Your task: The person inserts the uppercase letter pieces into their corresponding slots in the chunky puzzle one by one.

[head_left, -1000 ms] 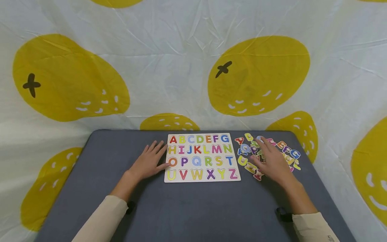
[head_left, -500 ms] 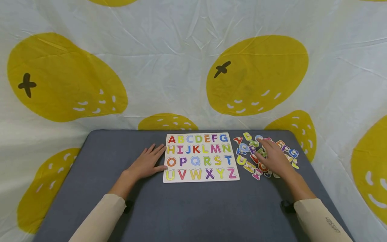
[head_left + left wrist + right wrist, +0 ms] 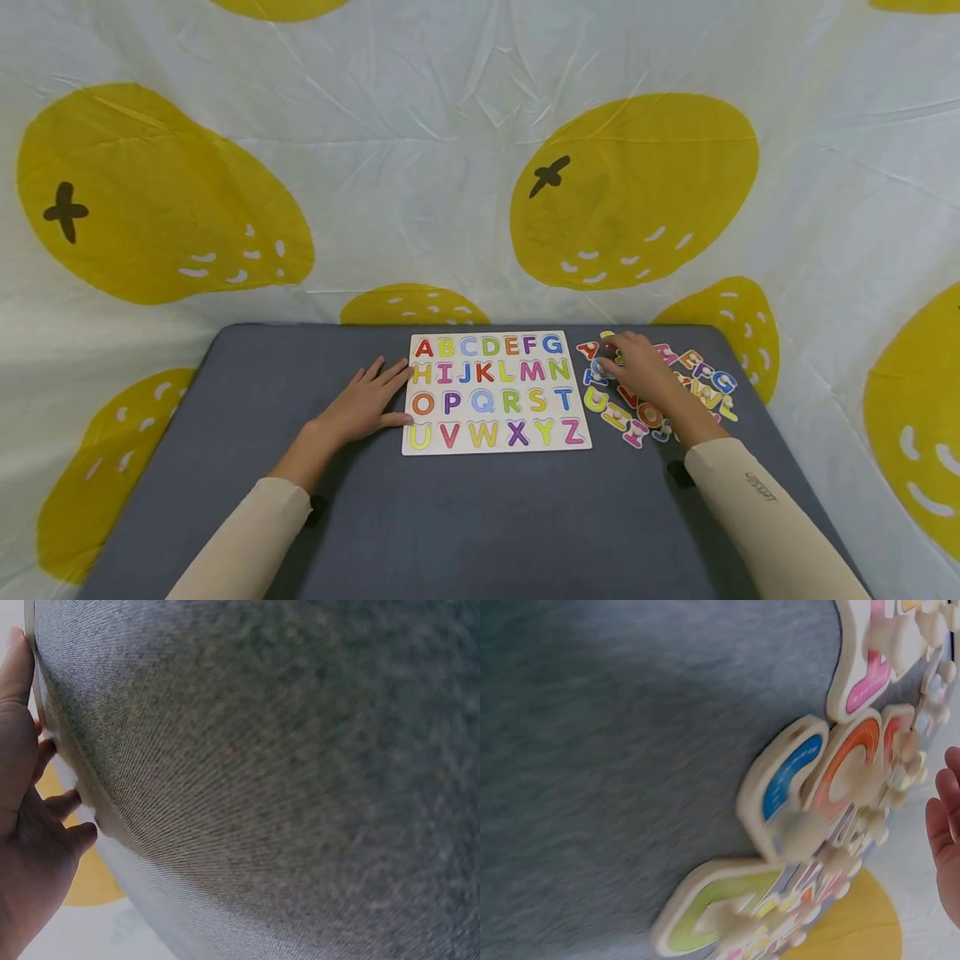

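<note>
A pale board (image 3: pixel 465 418) printed with rows of coloured letters A to Z lies flat on the dark table. My left hand (image 3: pixel 365 402) rests beside it, fingers spread and straight, the fingertips and thumb at its left edge. In the left wrist view, the left hand (image 3: pixel 37 817) meets a thin pale edge. Right of the board my right hand (image 3: pixel 641 367) reaches over a pile of knobbed letter pieces, thumb and fingertips apart around a blue piece (image 3: pixel 599 369). A red letter A (image 3: pixel 588 350) is nearest beyond the fingers. Several pieces are hidden under the hand.
Nearer me in the pile are a yellow letter U (image 3: pixel 596 399), a pink letter I (image 3: pixel 635 433) and an orange letter O (image 3: pixel 855 757). A blue letter G (image 3: pixel 724 382) marks its right side. A patterned cloth (image 3: pixel 420 183) hangs behind the grey table (image 3: pixel 480 517).
My right hand has moved left and away from me across the pile, uncovering pieces on the right. The left hand has stayed at the board's edge.
</note>
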A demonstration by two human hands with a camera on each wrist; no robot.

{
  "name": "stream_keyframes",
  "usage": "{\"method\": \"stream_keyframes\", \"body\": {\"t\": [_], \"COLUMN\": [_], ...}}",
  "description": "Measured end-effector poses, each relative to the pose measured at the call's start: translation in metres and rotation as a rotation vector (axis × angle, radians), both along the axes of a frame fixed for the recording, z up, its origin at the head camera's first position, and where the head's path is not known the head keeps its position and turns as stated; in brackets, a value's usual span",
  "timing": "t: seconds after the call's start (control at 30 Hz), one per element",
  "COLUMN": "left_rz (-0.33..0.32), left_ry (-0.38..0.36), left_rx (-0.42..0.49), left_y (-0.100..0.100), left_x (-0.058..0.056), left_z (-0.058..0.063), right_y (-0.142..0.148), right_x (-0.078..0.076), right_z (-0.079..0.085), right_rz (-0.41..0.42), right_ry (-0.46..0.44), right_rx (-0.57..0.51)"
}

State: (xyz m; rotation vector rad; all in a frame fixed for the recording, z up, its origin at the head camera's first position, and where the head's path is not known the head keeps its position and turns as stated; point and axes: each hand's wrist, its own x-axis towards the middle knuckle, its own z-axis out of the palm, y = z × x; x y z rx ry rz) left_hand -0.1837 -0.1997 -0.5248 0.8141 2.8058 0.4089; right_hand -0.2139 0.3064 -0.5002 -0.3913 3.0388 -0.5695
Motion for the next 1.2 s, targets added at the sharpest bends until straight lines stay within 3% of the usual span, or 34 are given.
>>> {"method": "stream_keyframes", "body": {"t": [0.23,0.47,0.93,1.2], "left_rz": [-0.003,0.003,0.007,0.002], "left_ry": [-0.017,-0.025,-0.028,-0.019], "left_rx": [0.012,0.011,-0.012,-0.025], "left_y": [0.000,0.001,0.002,0.001], "left_x": [-0.002,-0.002,-0.002,-0.001], "left_z": [-0.003,0.000,-0.001,0.001], "right_y": [-0.010,-0.017,-0.028,-0.039], "right_x": [-0.021,-0.031,-0.033,-0.028], "right_z": [-0.010,-0.017,-0.016,-0.009], "right_rz": [-0.028,-0.096,-0.156,-0.139], "right_ry": [-0.033,-0.024,-0.044,0.018], "right_rx": [0.022,0.062,0.060,-0.015]}}
